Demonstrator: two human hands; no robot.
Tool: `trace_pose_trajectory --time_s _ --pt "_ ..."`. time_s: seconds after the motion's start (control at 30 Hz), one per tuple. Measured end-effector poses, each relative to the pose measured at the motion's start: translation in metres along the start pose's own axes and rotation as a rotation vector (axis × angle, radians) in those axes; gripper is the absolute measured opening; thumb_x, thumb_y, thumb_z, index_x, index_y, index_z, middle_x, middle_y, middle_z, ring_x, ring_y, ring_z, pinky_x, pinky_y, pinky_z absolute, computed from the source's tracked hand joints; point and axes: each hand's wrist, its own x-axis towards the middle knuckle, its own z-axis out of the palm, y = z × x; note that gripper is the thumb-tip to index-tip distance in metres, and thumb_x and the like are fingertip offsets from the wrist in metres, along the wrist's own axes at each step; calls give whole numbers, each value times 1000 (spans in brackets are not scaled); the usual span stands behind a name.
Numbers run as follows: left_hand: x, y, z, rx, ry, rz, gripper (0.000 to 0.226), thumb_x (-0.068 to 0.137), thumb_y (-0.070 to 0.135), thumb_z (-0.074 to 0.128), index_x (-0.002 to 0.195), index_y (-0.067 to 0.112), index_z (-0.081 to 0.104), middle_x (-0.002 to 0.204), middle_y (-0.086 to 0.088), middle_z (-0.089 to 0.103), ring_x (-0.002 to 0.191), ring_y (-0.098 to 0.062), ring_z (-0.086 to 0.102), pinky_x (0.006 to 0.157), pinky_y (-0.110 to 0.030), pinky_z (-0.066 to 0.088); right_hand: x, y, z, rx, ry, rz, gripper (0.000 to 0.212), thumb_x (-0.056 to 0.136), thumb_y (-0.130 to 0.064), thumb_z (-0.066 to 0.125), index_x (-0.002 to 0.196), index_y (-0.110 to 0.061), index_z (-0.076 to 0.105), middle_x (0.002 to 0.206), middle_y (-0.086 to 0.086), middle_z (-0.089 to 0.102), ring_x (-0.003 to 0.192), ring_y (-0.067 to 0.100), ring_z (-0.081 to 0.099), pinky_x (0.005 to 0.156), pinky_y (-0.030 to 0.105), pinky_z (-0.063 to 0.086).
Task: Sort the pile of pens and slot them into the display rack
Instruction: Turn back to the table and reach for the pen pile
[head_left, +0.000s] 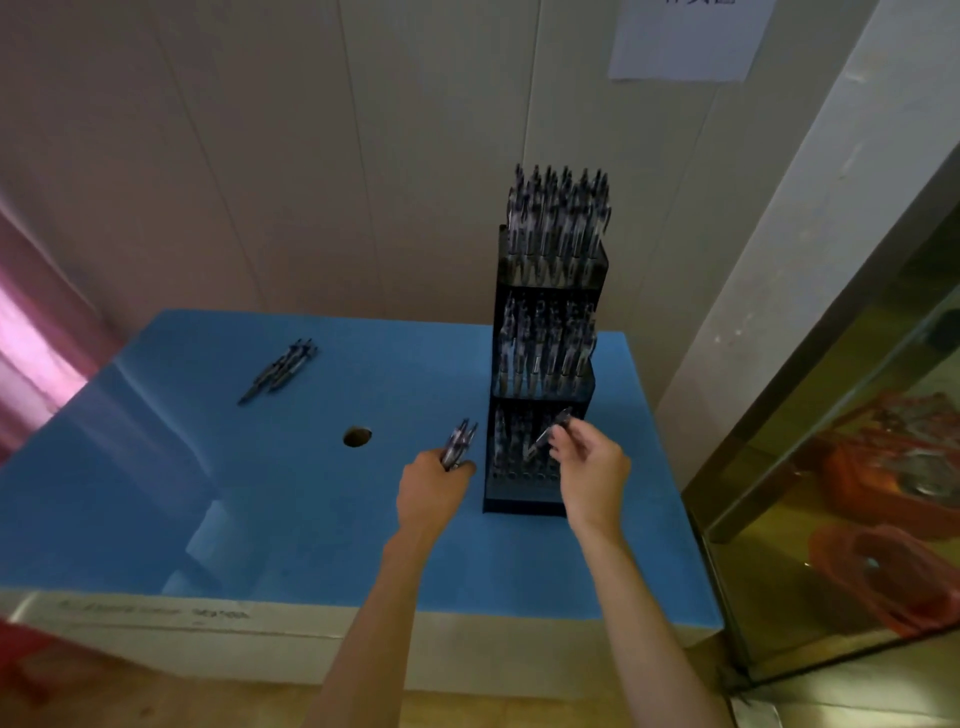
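A black three-tier display rack (522, 505) stands on the blue table top (260, 519), right of centre. Its top and middle tiers are packed with dark pens, and the bottom tier holds several. My left hand (431, 491) grips a small bundle of pens (460, 441) just left of the rack's base. My right hand (592, 475) pinches a single pen (551, 430), tilted over the bottom tier. A small pile of pens (280, 370) lies at the table's far left.
A round hole (357, 436) sits in the table top left of my hands. White wall panels stand right behind the rack. A glass-fronted cabinet (831, 467) with orange items stands at the right. A pink curtain hangs at the far left.
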Motion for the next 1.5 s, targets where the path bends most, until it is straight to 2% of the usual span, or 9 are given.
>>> trace_pose_trajectory --time_s 0.23,0.33,0.4,0.5,0.67,0.8,0.97,1.13,1.5 --pt "8 15 5 -52 -66 77 43 87 19 66 64 17 30 53 3 31 45 -12 26 49 -27 24 5 6 20 -147 -82 -67 30 96 -14 66 68 -22 60 58 -1 62 58 19 64 60 34 57" --pt "8 19 7 -82 -71 97 44 87 17 66 64 17 30 51 5 29 40 -6 23 46 -26 23 7 12 27 -212 -139 -82 48 95 -13 67 56 -28 43 48 -10 40 45 8 35 48 16 32" --pt "9 19 7 -89 -70 98 44 88 17 66 63 18 30 50 7 30 39 -4 24 46 -25 23 7 18 32 -290 -198 -78 47 94 -13 69 54 -16 45 47 -7 39 46 5 30 46 15 27" --pt "12 18 8 -96 -73 94 43 88 18 67 62 18 31 49 7 31 39 -4 26 47 -26 24 8 26 40 -392 -255 -15 37 94 -16 70 61 -1 61 55 6 60 48 4 40 47 15 36" --pt "15 17 10 -76 -90 103 43 87 18 67 63 18 31 52 5 33 45 -9 28 50 -28 25 10 20 34 -519 -290 101 25 91 -22 73 72 -6 74 63 2 69 54 9 60 53 19 49" --pt "16 19 13 -60 -106 125 43 88 21 69 59 19 36 48 8 36 43 -8 31 49 -26 26 5 -2 27 -208 -321 204 11 90 -21 72 83 -20 79 74 -9 75 70 5 70 70 25 60" --pt "17 20 15 -53 -155 167 34 87 21 69 59 19 49 44 12 42 41 -4 35 43 -20 27 6 -37 25 161 -439 284 15 94 -16 66 98 -21 79 92 -11 77 89 1 70 75 14 53" --pt "18 19 13 -64 -178 161 26 89 23 67 73 3 62 54 4 51 43 -5 40 43 -20 32 1 -37 26 243 -456 277 13 92 -12 70 98 -22 77 94 -9 77 92 2 70 76 13 53" --pt "23 19 17 103 -150 123 23 79 27 73 65 23 56 57 4 57 51 -12 52 50 -26 37 4 -20 30 409 -215 449 12 92 -11 70 103 -5 69 89 4 78 85 17 75 74 25 60"
